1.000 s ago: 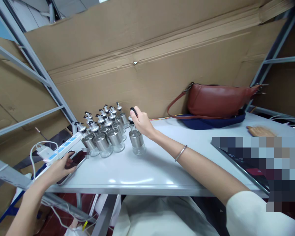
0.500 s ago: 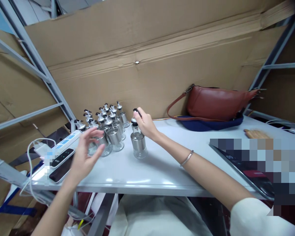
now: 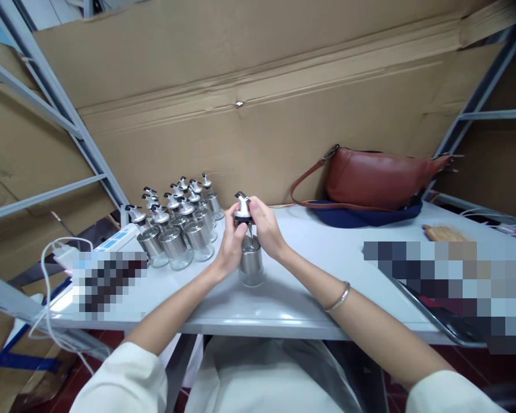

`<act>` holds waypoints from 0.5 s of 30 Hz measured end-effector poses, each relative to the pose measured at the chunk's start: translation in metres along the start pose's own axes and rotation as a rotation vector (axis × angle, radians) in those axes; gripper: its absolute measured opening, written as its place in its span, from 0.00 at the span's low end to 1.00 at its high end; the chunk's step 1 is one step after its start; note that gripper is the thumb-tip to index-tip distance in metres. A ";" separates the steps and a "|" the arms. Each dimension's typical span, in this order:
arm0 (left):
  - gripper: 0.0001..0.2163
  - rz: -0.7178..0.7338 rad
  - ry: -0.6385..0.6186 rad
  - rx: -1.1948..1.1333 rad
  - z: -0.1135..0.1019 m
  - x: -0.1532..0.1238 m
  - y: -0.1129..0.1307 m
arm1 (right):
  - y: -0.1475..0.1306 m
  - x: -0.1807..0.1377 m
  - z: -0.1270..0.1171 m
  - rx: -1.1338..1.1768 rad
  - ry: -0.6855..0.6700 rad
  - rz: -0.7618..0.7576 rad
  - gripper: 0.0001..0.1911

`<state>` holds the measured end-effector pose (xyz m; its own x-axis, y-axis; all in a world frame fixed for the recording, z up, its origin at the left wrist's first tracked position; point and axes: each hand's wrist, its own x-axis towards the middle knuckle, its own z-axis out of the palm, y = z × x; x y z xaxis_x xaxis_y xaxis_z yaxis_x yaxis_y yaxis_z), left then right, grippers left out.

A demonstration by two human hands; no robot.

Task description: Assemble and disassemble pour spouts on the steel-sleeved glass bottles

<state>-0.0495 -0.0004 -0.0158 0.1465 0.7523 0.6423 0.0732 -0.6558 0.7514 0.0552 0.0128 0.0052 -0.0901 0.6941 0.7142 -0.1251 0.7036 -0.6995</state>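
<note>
An oil dispenser bottle [image 3: 251,259], clear glass with a steel sleeve, stands upright on the white table in front of me. Its silver and black pourer top [image 3: 243,211] sits between my two hands. My left hand [image 3: 231,244] is closed on the left side of the top and neck, thumb toward me. From the right, my right hand [image 3: 266,226] grips the same top with its fingers bent round it. Parts of the neck are hidden by the fingers. To the left stand several matching oil dispenser bottles [image 3: 174,244] in a close group.
A brown leather bag [image 3: 374,178] lies on dark blue cloth [image 3: 365,215] at the back right. Beside the bottles is a white power strip [image 3: 118,240] with a cable. A wooden brush-like object [image 3: 445,233] and a blurred-out dark device lie right. Cardboard [image 3: 258,143] walls the back.
My left hand has moved right, from beside the bottle group to the single bottle's top, and closed on it. My right hand has stayed at the top, shifting its grip slightly.
</note>
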 end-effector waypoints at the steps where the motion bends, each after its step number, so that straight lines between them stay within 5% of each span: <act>1: 0.27 0.008 0.000 -0.001 -0.001 -0.002 -0.003 | 0.000 -0.004 0.000 -0.010 -0.027 -0.017 0.21; 15: 0.24 0.404 -0.060 0.094 -0.005 -0.010 -0.033 | 0.003 -0.023 0.000 -0.180 -0.080 -0.148 0.19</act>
<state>-0.0581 0.0138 -0.0468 0.2384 0.4304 0.8706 0.0873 -0.9023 0.4221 0.0564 -0.0011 -0.0136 -0.1630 0.5725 0.8036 0.0343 0.8173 -0.5753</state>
